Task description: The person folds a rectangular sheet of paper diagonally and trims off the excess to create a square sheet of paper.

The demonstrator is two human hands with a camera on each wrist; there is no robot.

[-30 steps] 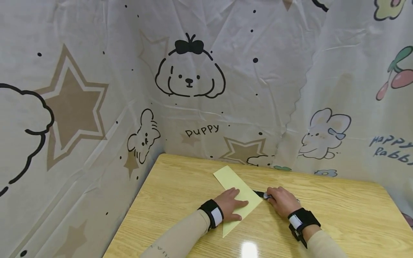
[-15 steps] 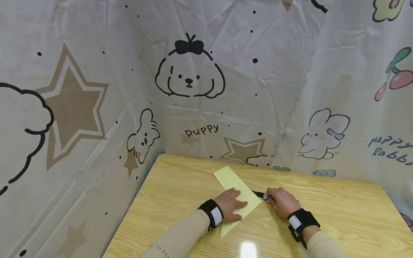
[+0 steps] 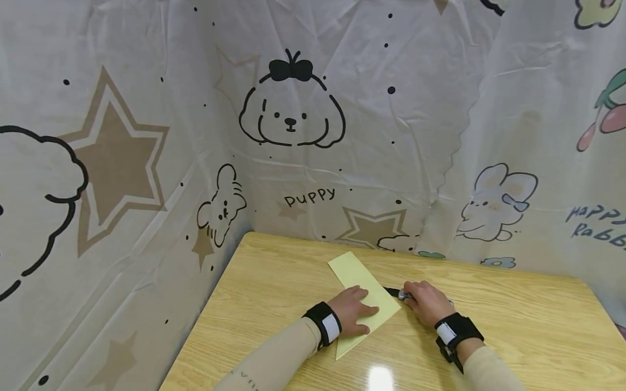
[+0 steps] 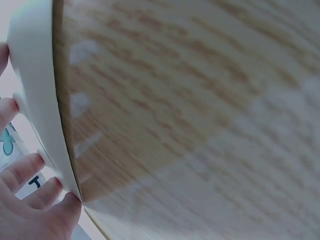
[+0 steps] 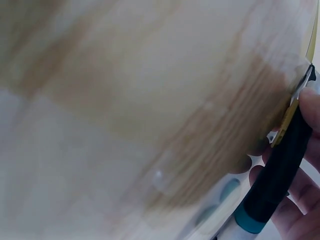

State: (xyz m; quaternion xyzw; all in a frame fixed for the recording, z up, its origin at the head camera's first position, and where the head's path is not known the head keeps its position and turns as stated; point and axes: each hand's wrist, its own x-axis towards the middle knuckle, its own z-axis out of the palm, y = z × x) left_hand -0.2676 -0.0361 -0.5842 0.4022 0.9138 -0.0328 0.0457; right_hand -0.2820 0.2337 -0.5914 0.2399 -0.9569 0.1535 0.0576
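A folded pale yellow sheet of paper (image 3: 364,277) lies slantwise on the wooden table. My left hand (image 3: 349,310) rests on it with spread fingers; in the left wrist view the fingertips (image 4: 42,195) touch the paper (image 4: 37,85) along its side. In my right hand (image 3: 429,305) is a knife (image 3: 393,292) with a black blade, gripped by its handle. The blade meets the paper's right edge, and its tip is hidden there. Up close, the knife (image 5: 275,172) shows a dark curved handle with a teal band, held between thumb and fingers (image 5: 295,192).
The wooden table (image 3: 528,320) reaches toward the cloth wall (image 3: 313,163), which is printed with cartoon animals and stars. Black straps (image 3: 320,324) circle both wrists. A bright reflection shows on the table near its front.
The right hand and knife have shifted slightly left, bringing the blade a little further in at the paper's edge. My left hand stays on the paper. The head view has turned a little.
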